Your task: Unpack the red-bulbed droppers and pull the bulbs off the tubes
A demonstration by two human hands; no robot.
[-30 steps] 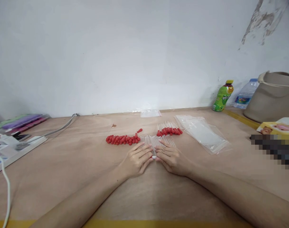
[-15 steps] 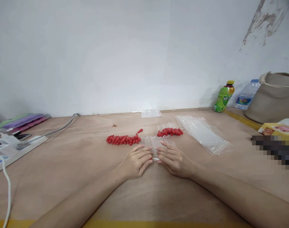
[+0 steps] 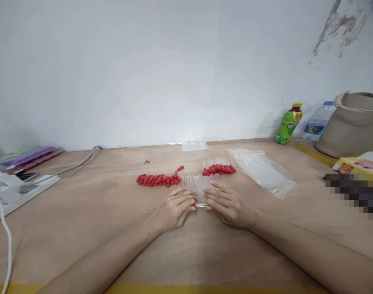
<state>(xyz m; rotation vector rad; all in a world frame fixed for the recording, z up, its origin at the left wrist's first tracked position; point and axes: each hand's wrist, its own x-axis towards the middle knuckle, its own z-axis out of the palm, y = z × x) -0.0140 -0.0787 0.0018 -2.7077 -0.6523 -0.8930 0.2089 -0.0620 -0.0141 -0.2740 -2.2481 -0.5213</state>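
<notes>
Several clear thin tubes (image 3: pixel 197 183) lie side by side on the table between my hands. My left hand (image 3: pixel 177 207) has its fingers closed round the left end of a clear tube (image 3: pixel 201 205), where a bit of red shows at the fingertips. My right hand (image 3: pixel 231 205) rests over the right end of that tube, fingers curled and pressed together. Beyond my left hand is a row of red bulb-shaped pieces (image 3: pixel 158 180), with a single red piece (image 3: pixel 180 168) apart from it. More red pieces (image 3: pixel 219 170) lie beyond my right hand, clear stems pointing away.
Clear plastic bags (image 3: pixel 261 171) lie to the right, and a small bag (image 3: pixel 194 146) by the wall. A green bottle (image 3: pixel 287 125), a water bottle (image 3: pixel 318 122) and a beige bin (image 3: pixel 351 124) stand at the right. A power strip (image 3: pixel 25 196) with cables is at the left.
My right hand has shifted slightly to the right, so more of the clear tube shows between my hands. The red end at my left fingertips is a little more visible.
</notes>
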